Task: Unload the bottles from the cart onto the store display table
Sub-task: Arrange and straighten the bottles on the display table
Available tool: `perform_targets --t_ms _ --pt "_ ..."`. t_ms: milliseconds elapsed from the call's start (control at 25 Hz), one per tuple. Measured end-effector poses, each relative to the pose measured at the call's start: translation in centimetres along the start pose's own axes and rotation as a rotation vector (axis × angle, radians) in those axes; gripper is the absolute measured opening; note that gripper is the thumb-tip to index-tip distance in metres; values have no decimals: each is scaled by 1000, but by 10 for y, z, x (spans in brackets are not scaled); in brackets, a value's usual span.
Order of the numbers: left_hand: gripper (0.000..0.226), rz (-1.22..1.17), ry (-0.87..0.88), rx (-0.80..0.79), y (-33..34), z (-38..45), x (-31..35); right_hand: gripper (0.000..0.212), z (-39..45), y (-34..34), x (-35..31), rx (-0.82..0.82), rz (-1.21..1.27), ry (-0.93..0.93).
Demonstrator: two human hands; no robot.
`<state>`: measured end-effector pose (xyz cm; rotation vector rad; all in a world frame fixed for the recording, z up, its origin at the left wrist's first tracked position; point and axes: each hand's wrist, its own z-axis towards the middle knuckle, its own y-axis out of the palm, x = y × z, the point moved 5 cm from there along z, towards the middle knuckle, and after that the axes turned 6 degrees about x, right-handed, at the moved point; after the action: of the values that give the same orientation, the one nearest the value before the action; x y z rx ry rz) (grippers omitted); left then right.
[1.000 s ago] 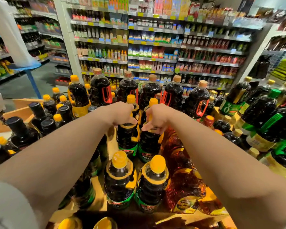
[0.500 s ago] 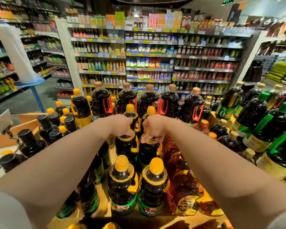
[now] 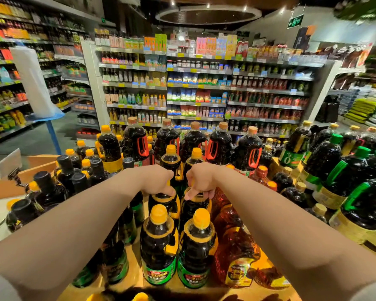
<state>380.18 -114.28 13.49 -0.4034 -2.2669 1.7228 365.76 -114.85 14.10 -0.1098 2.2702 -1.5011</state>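
Dark bottles with yellow caps stand in two columns on the wooden display table (image 3: 135, 276). My left hand (image 3: 159, 181) grips the top of the left bottle (image 3: 164, 204) in the middle row, hiding its cap. Beside it, my right hand (image 3: 201, 181) curls round the neck of the right bottle (image 3: 192, 210), whose cap is also hidden. Both bottles stand upright on the table. Two like bottles (image 3: 159, 242) (image 3: 197, 246) stand just in front of them, and two more (image 3: 170, 157) stand behind.
Amber oil bottles (image 3: 234, 246) crowd the right of the column. Big dark jugs with red handles (image 3: 137, 144) line the back, and green-handled jugs (image 3: 334, 170) fill the right. Black-capped bottles (image 3: 46, 187) stand at the left. Store shelves (image 3: 195, 88) rise behind.
Both hands stay on the same two bottle tops and sit slightly lower on them. My view has tilted upward, showing more of the shelves and ceiling.
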Motion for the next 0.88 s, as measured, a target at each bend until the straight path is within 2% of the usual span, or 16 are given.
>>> perform_targets --t_ms 200,440,560,680,720,800,840,880 --pt "54 51 15 25 2 -6 2 48 -5 3 -1 -15 -50 -5" --pt "43 59 25 9 -2 -7 7 48 -4 3 -3 -44 -124 -53" --pt "38 77 19 8 -2 -8 8 52 -6 4 -4 -46 -145 -57" --pt "45 77 -25 -25 2 -5 6 62 -3 -4 -1 -85 -164 -12" --pt "47 79 -30 -34 2 -4 7 62 4 -13 1 -15 -205 -25" --pt "49 53 -27 -40 2 -3 7 51 25 -40 7 324 -280 -37" --pt "50 38 -20 -36 2 -3 7 41 32 -53 12 501 -261 -11" --pt "49 31 -12 -32 3 -2 6 36 40 -62 19 613 -215 27"
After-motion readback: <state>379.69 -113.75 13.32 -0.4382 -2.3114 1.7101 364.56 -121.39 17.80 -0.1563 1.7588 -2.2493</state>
